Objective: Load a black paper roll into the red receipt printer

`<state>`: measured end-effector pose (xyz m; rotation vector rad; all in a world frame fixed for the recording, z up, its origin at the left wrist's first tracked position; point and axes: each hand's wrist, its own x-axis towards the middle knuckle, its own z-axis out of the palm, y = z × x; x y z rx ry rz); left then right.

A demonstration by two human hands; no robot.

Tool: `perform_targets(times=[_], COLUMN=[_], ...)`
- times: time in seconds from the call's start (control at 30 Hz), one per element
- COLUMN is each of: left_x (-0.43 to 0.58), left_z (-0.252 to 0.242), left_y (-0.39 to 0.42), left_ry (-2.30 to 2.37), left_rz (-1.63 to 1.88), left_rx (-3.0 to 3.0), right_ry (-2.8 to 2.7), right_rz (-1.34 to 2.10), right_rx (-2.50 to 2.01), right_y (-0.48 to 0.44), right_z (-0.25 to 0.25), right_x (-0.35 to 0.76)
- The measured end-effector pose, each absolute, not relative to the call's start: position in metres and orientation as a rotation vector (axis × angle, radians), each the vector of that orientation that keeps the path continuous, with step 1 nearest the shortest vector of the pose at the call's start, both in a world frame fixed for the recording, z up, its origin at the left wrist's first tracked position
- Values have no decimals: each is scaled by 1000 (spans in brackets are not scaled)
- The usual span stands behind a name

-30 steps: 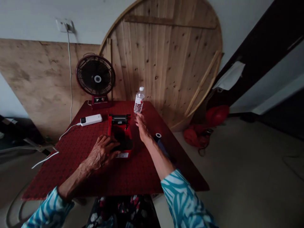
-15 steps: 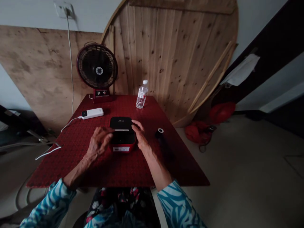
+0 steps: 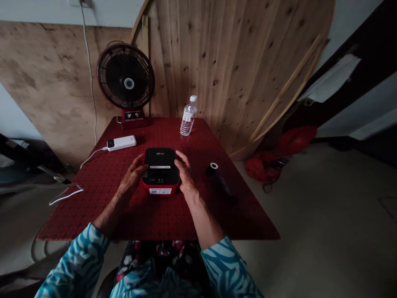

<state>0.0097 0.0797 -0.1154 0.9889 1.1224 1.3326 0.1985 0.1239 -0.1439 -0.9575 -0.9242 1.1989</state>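
The black lid of the red label printer (image 3: 161, 171) had closed since the earlier view, and the printer sat mid-table on the red patterned tablecloth (image 3: 83, 207). The left hand (image 3: 132, 176) and right hand (image 3: 187, 174) flanked it, fingers (image 3: 138, 162) loosely spread against its sides, pinching nothing.

big round knotty pine board (image 3: 235, 70) leaning on a pale white wall (image 3: 105, 12), stained plywood sheet (image 3: 52, 78) beside it, dim beige floor (image 3: 319, 215), red patterned counter (image 3: 245, 219).

A red-clothed table (image 3: 77, 215) holds a fan (image 3: 125, 76), power bank (image 3: 121, 142), water bottle (image 3: 188, 118), printer (image 3: 161, 165) and perhaps a black roll (image 3: 217, 176).
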Motion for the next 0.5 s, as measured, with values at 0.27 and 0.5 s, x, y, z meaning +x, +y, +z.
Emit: perform_targets(times=[0.27,0.5], left_x=[23,19], left_z=[-126,-131], left_y=[60,64], left_ry=[879,840], left_rz=[1452,1423], left_rx=[956,934], right_ry=[-800,-895], right_rz=[1152,1022], right_rx=[-929,-992], right_y=[107,109], right_z=[-157,-162], right_x=[182,180])
